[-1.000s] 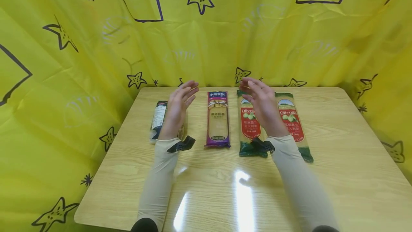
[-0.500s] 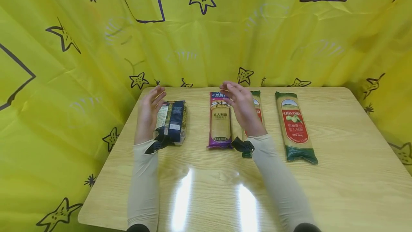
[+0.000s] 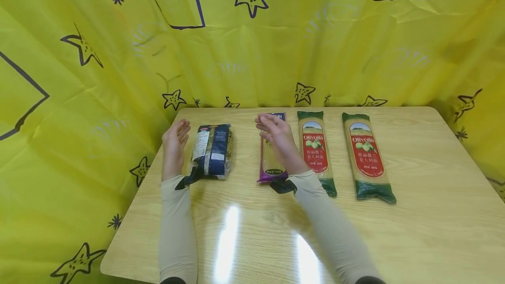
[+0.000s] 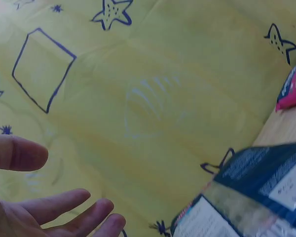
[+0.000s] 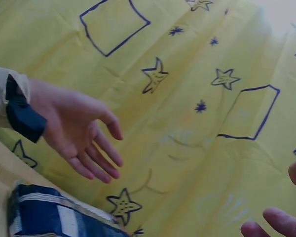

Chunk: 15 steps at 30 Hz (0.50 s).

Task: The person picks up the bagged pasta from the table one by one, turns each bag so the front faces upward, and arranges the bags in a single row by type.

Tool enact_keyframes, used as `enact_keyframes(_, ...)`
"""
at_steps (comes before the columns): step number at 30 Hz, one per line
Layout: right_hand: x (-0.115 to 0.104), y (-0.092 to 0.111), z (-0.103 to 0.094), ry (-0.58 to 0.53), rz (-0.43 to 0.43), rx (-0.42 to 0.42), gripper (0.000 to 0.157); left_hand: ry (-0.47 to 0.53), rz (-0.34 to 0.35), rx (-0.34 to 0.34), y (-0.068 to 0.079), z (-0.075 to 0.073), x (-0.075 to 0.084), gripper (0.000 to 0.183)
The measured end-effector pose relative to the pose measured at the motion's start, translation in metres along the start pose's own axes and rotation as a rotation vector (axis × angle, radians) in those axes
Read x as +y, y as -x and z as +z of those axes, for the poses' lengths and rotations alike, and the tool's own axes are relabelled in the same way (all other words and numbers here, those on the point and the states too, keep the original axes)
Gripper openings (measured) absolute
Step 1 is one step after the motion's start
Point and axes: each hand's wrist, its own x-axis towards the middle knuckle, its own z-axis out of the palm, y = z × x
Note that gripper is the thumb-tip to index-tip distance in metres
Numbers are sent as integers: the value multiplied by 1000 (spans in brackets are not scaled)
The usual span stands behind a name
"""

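My left hand (image 3: 173,148) hovers at the left of a dark blue pasta bag (image 3: 213,150), fingers loosely extended and holding nothing. In the left wrist view the same bag (image 4: 256,192) lies below and to the right of the spread fingers (image 4: 64,205). My right hand (image 3: 278,139) is above a purple-ended spaghetti pack (image 3: 270,161) and hides part of it; its fingers are relaxed and hold nothing. The right wrist view shows the left hand (image 5: 81,128) above the blue bag (image 5: 54,215), apart from it.
Two green-ended Olivoila spaghetti packs, one near the right forearm (image 3: 314,143) and one farther right (image 3: 367,157), lie on the wooden table (image 3: 426,227). A yellow patterned curtain (image 3: 276,47) hangs behind the table and along its sides.
Both hands have moved left. The left hand has passed from over the blue bag to its left side; the right has gone from over the Olivoila packs to over the purple pack.
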Motion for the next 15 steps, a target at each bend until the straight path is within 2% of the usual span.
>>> enact_keyframes(4,12,-3,10,5,55,4,37,-20,-26,11,-9,-4,-7,43)
enact_keyframes(10,30,-5,18,0,125,-1,39,-68,-78,48,-22,-10,-23,26)
enact_keyframes(15,48,-7,21,-38,212,-20,47,-166,-167,32,-25,-16,-33,48)
